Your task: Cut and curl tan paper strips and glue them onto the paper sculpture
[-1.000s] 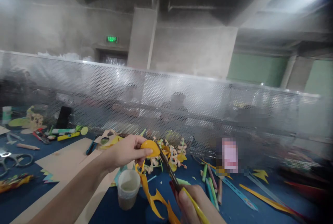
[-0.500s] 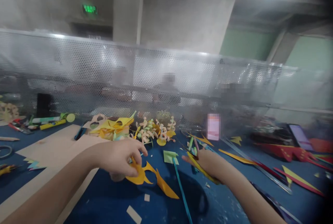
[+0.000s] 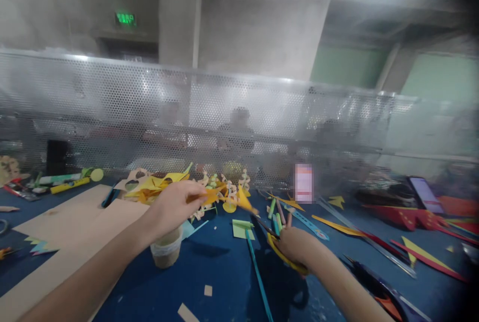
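Over blue table (image 3: 149, 297), left hand (image 3: 174, 207) pinching orange paper (image 3: 214, 196), right hand (image 3: 297, 244) gripping scissors (image 3: 277, 250), wall sign (image 3: 125, 18) apparently reading EXIT

- scissors (image 3: 276, 243): yellow handles look like smooth plastic, blades like dark metal
- orange piece (image 3: 214, 195): thin, matt paper
- large sheets (image 3: 80, 220): smooth, matt paper
- long clear strip (image 3: 400, 261): glossy, plastic-looking
- perforated screen (image 3: 224, 95): shiny, metallic
- wall (image 3: 258, 33): matt, concrete-like
- counter (image 3: 202, 282): smooth-looking, faint sheen
- cup (image 3: 166, 252): pale, material unclear

Room between cup (image 3: 165, 256) and blue strip (image 3: 257, 272) — mesh screen (image 3: 149, 97) behind.
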Motion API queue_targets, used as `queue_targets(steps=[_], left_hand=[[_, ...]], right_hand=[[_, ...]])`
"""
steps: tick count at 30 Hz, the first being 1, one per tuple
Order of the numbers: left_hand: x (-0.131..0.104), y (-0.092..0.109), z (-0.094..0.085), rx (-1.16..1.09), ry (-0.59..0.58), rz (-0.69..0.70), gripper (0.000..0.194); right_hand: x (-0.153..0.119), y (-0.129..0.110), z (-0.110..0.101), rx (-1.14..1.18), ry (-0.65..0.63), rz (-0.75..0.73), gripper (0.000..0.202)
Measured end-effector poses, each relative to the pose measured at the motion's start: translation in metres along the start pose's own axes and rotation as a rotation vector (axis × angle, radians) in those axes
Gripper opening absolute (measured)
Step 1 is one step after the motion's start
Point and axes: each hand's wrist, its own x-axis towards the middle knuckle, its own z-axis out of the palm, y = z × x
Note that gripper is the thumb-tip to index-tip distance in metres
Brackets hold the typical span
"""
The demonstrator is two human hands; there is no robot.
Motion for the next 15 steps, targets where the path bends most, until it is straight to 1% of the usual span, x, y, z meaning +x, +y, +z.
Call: queue_targets(steps=[2,3,4,7,9,10,12,13,14,15], left_hand=[[0.000,0.002,-0.004,0.070,0.131,0.048,0.017],[0.001,0.002,-0.005,0.058,0.161,0.050,0.019],[0.001,0.001,-0.006,-0.004,0.168,0.032,0.020],[0.002,-0.001,-0.006,-0.311,0.105,-0.040,0.023],[0.003,-0.001,-0.003,-0.473,0.059,-0.062,0.023],[0.003,0.000,-0.001,-0.526,0.037,-0.068,0.022],[0.002,0.002,0.003,-0.594,0.000,-0.085,0.021],[0.001,0.003,0.005,-0.613,-0.015,-0.095,0.020],[0.000,0.004,0.007,-0.623,-0.030,-0.104,0.019],[-0.001,0.005,0.008,-0.625,-0.040,-0.110,0.019]], right_hand=[[-0.002,0.001,0.001,0.020,-0.004,0.020,0.028],[-0.003,0.002,0.000,0.029,-0.004,0.028,0.028],[-0.005,0.003,-0.001,0.037,-0.004,0.033,0.027],[-0.014,0.003,-0.010,0.071,0.021,0.040,0.026],[-0.022,-0.001,-0.021,0.134,0.081,0.004,0.028],[-0.026,-0.005,-0.026,0.187,0.116,-0.039,0.031],[-0.035,-0.017,-0.035,0.309,0.164,-0.163,0.046],[-0.039,-0.024,-0.037,0.399,0.156,-0.246,0.055],[-0.044,-0.032,-0.039,0.521,0.120,-0.328,0.062],[-0.048,-0.040,-0.040,0.699,0.049,-0.420,0.067]])
